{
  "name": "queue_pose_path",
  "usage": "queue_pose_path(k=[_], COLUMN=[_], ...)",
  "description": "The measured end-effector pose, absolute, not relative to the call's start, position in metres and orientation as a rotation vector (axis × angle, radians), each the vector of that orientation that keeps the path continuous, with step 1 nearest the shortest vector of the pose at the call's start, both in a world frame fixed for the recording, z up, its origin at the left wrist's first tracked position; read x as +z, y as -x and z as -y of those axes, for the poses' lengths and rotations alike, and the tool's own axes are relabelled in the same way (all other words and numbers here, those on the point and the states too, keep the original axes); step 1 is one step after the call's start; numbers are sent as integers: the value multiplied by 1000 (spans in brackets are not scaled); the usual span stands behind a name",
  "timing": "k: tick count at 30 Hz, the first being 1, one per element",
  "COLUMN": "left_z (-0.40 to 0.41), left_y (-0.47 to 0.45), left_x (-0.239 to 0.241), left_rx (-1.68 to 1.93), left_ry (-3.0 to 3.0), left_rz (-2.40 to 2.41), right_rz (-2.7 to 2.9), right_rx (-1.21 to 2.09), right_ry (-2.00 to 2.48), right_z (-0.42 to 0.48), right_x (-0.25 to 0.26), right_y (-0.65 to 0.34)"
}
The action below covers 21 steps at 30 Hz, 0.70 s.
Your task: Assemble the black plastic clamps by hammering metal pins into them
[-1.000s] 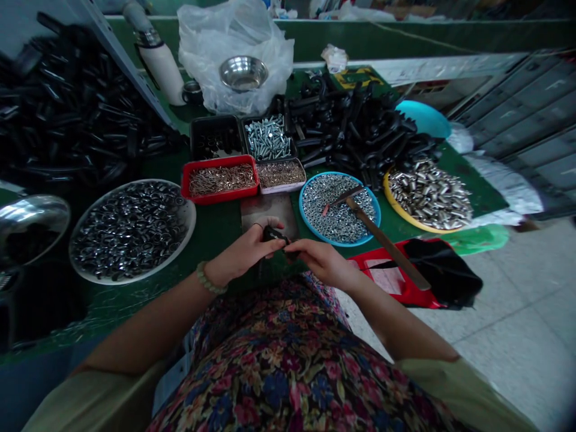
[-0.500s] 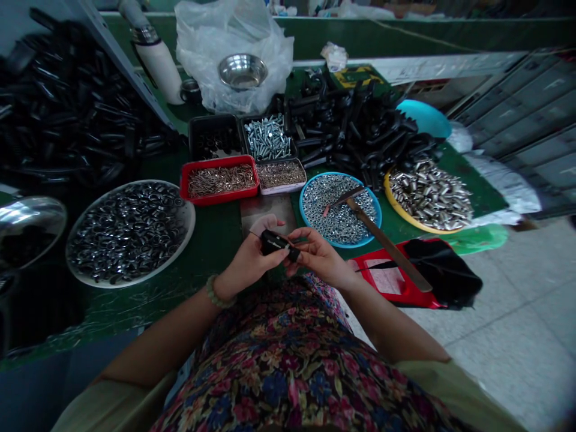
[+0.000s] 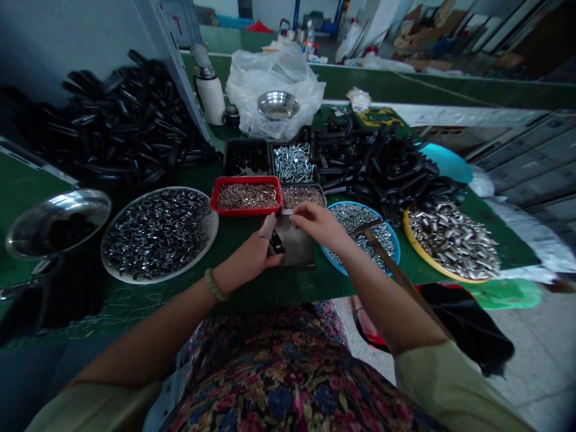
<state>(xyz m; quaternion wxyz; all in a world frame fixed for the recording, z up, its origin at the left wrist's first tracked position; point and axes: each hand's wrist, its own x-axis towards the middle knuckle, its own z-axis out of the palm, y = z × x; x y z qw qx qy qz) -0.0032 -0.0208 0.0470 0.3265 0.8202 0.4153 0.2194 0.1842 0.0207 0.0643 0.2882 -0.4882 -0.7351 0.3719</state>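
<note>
My left hand is closed round a small black plastic part, held upright above a grey metal plate on the green table. My right hand reaches forward over the near edge of a small tray of tiny brownish pins, fingers bent together as in a pinch; what they hold, if anything, I cannot make out. A red tray of thin metal pins lies just left of it.
A round dish of dark metal rings sits at left, beside a steel bowl. A blue dish of nuts with a hammer across it and a yellow dish of steel sleeves are at right. Black handles pile behind.
My right hand left the black part and moved forward to the pin tray. My left hand kept the part and tilted it upright. The view lifted toward the far table.
</note>
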Motion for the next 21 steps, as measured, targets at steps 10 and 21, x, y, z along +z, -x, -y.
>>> queue_pose_path(k=[10, 21], left_z=[1, 25], left_y=[-17, -12], left_x=[-7, -9], left_rx=[365, 545], left_ry=[-2867, -2473], left_rz=[-989, -1334], right_rz=[2834, 2464], right_rx=[-100, 411], right_ry=[1432, 1218], right_z=[-137, -113], right_x=[48, 51], right_y=[-111, -144])
